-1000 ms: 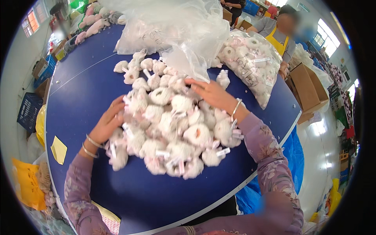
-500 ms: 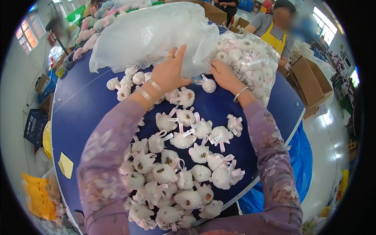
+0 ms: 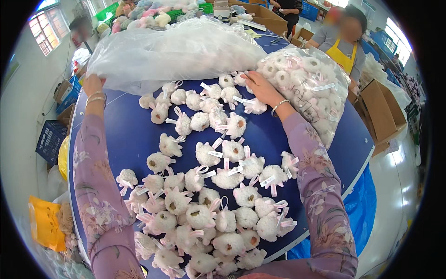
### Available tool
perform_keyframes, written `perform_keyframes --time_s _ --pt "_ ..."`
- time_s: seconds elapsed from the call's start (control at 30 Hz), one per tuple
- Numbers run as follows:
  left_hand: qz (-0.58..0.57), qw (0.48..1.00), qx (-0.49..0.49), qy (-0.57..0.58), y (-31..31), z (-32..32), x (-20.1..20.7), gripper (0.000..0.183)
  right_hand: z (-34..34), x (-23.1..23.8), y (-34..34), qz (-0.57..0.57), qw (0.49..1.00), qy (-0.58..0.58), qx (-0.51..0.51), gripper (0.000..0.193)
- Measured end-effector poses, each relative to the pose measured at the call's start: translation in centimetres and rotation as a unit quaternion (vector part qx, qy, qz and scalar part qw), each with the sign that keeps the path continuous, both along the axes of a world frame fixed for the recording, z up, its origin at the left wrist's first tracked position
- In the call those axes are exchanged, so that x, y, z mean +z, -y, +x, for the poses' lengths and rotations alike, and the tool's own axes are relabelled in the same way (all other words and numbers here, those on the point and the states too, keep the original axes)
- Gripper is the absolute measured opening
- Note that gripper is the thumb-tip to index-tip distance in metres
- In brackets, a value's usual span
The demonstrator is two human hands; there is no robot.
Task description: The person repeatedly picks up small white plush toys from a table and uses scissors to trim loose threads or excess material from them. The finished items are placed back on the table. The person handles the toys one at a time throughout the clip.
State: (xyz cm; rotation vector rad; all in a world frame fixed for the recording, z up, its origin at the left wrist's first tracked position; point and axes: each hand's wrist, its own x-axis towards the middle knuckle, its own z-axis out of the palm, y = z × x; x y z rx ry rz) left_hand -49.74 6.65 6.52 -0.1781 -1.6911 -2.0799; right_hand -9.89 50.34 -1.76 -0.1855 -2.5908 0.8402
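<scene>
The table (image 3: 121, 148) is the largest thing: a smooth, dark blue surface, whose pale edge looks curved in the fisheye view. Across its far part lies a big translucent plastic bag (image 3: 176, 51), thin, wrinkled and softly swollen. To the right of it, a clear plastic bag (image 3: 306, 76), tightly filled with white plush pieces, leans in a bulging shape. Beyond the table's right edge stands an open cardboard box (image 3: 378, 109), brown and stiff, with straight folds.

The person's sleeves are of purple cloth with a flower pattern. The left hand (image 3: 94, 85) is at the left end of the translucent bag, its fingers partly covered; whether they are clamped on the film, one cannot tell. The right hand (image 3: 262, 88) reaches to the bag's near edge, beside the filled bag, with the fingers bent forward; here too it cannot be told if they pinch the plastic.

Between the forearms, the loose white plush pieces (image 3: 200, 216) are spread from the bag's edge to the near side, where they are heaped. They are round and curly-haired, several with small brownish openings. Smallest are their pink strips and flat white labels (image 3: 235, 170).
</scene>
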Motion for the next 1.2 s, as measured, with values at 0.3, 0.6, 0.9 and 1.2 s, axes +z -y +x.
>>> perform_keyframes --time_s 0.3,0.6,0.9,1.2 --pt "-0.122 0.986 -0.002 0.115 6.2 4.8 2.3 0.035 -1.7 0.4 8.7 -0.100 0.973 0.070 0.198 0.034" --pt "-0.426 0.856 -0.280 0.089 0.8 12.1 -5.8 0.061 -8.6 -3.1 8.5 -0.122 0.976 -0.151 0.097 0.034" --pt "-0.282 0.898 -0.301 0.152 -13.2 12.4 -2.6 0.050 -7.9 -3.2 13.6 -0.116 0.974 -0.092 0.173 0.029" --pt "-0.032 0.950 -0.274 -0.147 -16.3 9.5 18.2 0.029 -7.2 -3.1 13.8 -0.106 0.974 -0.105 0.169 0.028"
